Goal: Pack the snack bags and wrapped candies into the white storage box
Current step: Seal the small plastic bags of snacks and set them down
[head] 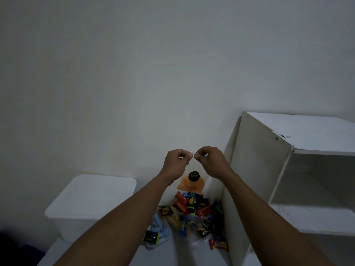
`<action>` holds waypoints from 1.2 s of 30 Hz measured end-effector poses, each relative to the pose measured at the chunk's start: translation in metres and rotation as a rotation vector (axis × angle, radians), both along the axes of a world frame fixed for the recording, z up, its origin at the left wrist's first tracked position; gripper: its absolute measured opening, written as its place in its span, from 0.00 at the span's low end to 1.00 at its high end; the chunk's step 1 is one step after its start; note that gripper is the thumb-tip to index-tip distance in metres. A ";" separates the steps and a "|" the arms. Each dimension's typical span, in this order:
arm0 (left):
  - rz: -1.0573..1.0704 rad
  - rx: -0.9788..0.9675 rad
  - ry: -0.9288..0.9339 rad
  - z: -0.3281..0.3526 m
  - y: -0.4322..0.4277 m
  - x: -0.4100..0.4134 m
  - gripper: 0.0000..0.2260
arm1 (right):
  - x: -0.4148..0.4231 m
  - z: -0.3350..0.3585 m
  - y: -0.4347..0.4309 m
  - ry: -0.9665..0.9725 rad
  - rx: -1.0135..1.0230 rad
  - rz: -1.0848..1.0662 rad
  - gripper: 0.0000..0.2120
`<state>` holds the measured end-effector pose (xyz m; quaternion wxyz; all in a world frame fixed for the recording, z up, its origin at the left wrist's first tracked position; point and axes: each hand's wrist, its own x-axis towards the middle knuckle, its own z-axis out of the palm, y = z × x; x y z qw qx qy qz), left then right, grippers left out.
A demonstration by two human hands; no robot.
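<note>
I hold a clear snack bag [190,181] of orange chips with a round black label up in the air by its top edge. My left hand [176,164] pinches the top left corner and my right hand [209,161] pinches the top right corner. The bag hangs above a heap of wrapped candies [194,210] in red, blue, black and green wrappers on the white surface. The white storage box [90,204] stands to the left of the heap, with its lid on.
A white open shelf unit [269,169] stands close on the right, its side panel next to the candies. A crumpled clear plastic bag with blue contents [159,231] lies at the heap's left. A plain white wall is behind.
</note>
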<state>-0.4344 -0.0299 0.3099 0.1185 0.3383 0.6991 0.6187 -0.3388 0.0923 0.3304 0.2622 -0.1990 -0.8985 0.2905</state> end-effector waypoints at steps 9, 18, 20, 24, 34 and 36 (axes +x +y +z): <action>0.080 0.083 -0.174 0.010 -0.011 -0.010 0.06 | 0.001 0.000 0.006 0.134 -0.193 -0.054 0.07; -0.010 0.082 -0.221 0.024 -0.011 -0.009 0.04 | 0.003 0.010 -0.002 0.192 -0.427 0.101 0.09; -0.012 0.087 -0.239 0.027 -0.009 -0.008 0.03 | 0.003 0.011 -0.002 0.236 -0.536 0.101 0.08; -0.037 0.124 -0.352 0.032 -0.005 -0.006 0.02 | 0.002 0.012 -0.004 0.323 -0.799 0.085 0.07; -0.052 0.143 -0.309 0.036 0.006 0.001 0.07 | -0.001 0.010 -0.004 0.353 -0.774 0.063 0.06; -0.045 0.147 -0.301 0.036 0.007 0.000 0.06 | 0.000 0.009 -0.004 0.366 -0.800 0.067 0.08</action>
